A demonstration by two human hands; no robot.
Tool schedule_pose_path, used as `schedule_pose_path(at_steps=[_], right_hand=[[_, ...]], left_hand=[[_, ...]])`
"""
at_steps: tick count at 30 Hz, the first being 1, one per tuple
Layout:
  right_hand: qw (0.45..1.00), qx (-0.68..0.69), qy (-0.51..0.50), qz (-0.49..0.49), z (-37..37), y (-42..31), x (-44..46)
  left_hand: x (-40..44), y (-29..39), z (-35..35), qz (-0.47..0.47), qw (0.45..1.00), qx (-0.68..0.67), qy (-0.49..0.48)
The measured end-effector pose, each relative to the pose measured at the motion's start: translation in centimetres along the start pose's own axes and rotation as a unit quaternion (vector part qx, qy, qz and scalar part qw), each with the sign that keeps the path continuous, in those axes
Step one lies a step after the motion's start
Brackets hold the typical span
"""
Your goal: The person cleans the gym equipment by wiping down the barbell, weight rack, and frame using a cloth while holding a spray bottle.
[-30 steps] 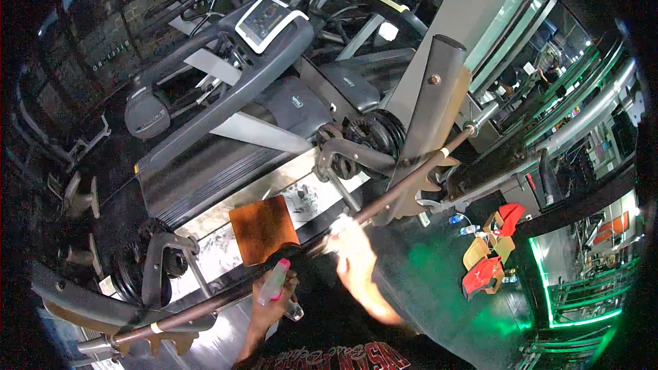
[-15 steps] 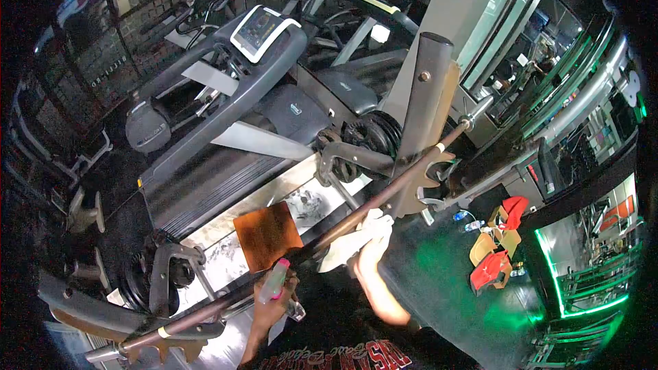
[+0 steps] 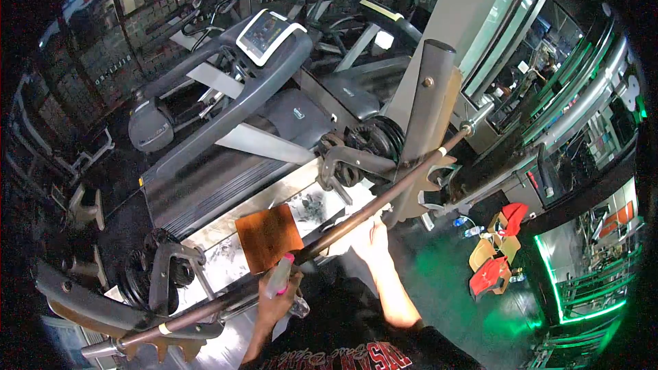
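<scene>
A long brown barbell [image 3: 404,188] runs diagonally across a rack in front of me. My left hand [image 3: 275,305] is closed around a translucent bottle [image 3: 279,277] with pink parts, held just below the bar. A clear piece sticks out under that hand, too small to name. My right hand [image 3: 373,241] grips a white cloth [image 3: 348,238] against the barbell, right of its middle. Bright light washes out the cloth and fingers, so their exact edges are hard to see.
A rack upright [image 3: 426,103] with a toothed hook stands at right. An orange-brown square board [image 3: 269,238] is behind the bar. Beyond are a treadmill [image 3: 233,130] and weight plates [image 3: 380,138]. Red and tan items [image 3: 490,270] lie on the floor at right.
My right hand and the cloth have moved from above the bar to its near side and lower edge. My left hand, still with the bottle, has shifted slightly right.
</scene>
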State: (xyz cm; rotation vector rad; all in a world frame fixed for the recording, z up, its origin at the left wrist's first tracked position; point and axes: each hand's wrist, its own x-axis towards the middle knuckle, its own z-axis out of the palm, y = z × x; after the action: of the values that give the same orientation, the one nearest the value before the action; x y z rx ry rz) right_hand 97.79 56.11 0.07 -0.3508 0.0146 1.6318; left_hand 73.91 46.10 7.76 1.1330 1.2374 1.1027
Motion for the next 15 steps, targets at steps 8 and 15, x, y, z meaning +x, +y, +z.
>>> schedule_pose_path(at_steps=[8, 15], right_hand=[[0.978, -0.203, -0.057, 0.003, -2.5, 4.4, -5.0], [0.871, -0.480, -0.030, -0.098, 3.3, 3.4, -10.0]], left_hand=[[0.0, 0.0, 0.6, -0.031, 0.999, 0.029, 0.011], [-0.7, 0.1, 0.3, 0.041, 0.996, 0.076, -0.004]])
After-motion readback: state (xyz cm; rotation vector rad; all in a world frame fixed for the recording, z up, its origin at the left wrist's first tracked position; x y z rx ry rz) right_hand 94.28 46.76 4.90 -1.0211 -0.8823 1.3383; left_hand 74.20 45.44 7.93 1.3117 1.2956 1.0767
